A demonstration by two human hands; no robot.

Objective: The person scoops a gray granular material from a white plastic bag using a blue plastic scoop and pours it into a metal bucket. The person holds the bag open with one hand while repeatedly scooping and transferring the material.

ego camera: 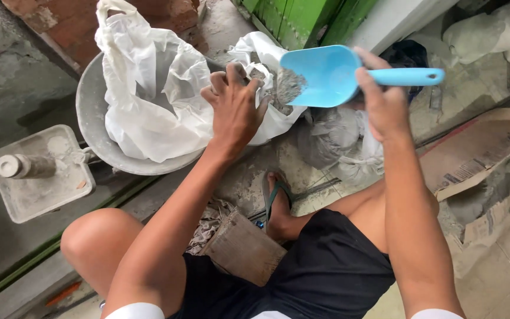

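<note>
The right hand [385,106] is closed around the neck of a light blue plastic scoop [332,75], fingers wrapped where the handle meets the bowl, while the left hand [234,109] pinches the bunched rim of a small white plastic bag [275,118], holding its mouth open just under the scoop's lip. The scoop looks stiff and light in itself, but the load of grey powder [288,85] in it probably makes it front-heavy, so the grip close to the bowl seems the steadiest place to hold; the smooth handle, likely dusty, could slip if taken by its far end. The scoop's long axis runs nearly level across the view, the handle pointing away from the bag to the right and the open mouth pointing left toward the bag, tilted slightly down. The bag is thin, soft and limp, so it will sag and fold unless it is held at the rim as now. Left of the scoop, a larger white plastic bag [149,94] lies draped over a round grey basin [92,118]. Farther left of the basin, a dusty square block with a short post [39,174] sits on the floor. Below the scoop, more grey filled bags [332,139] rest on the floor, beside the person's sandalled foot [277,198], and torn brown paper sacking [479,153] lies right of the scoop.
</note>
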